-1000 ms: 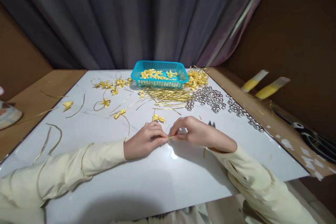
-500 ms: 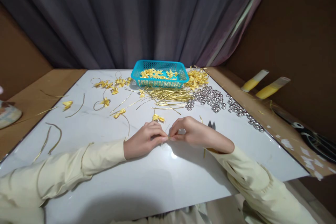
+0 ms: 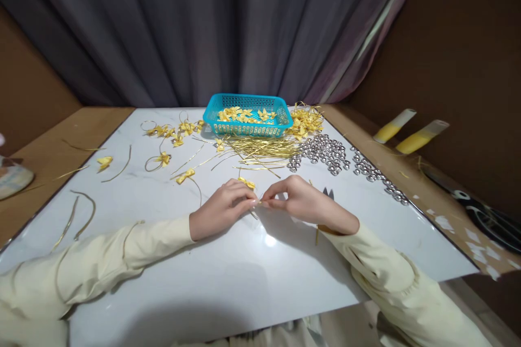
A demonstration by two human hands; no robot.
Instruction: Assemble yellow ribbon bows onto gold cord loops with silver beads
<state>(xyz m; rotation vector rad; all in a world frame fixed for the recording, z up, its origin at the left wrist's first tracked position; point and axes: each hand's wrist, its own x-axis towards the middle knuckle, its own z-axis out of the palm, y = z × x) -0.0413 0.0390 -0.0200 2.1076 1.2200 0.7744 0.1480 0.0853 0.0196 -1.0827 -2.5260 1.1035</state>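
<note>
My left hand (image 3: 226,200) and my right hand (image 3: 295,200) meet above the white table top (image 3: 228,276), thumb and fingertips pinched on each. Between them is a tiny gold bit, seemingly a thin gold cord (image 3: 260,203), mostly covered by the fingers. A faint strand hangs below the left fingertips. Just behind the left fingers lies a yellow ribbon bow (image 3: 246,182), partly hidden. Another yellow bow (image 3: 186,175) with a cord rests farther left. Dark pointed tips (image 3: 328,193) of a tool show behind my right wrist, the rest covered.
A blue basket (image 3: 248,131) holding yellow bows stands at the back. Before it lies a bundle of gold cords (image 3: 264,149). Small silver pieces (image 3: 325,153) and a heap of yellow bows (image 3: 305,121) are at right. Two yellow-and-clear tubes (image 3: 423,137) lie beyond the right edge.
Both hands have moved slightly up and away from me, still pinched together. The left fingers now cover more of the near bow's lower side.
</note>
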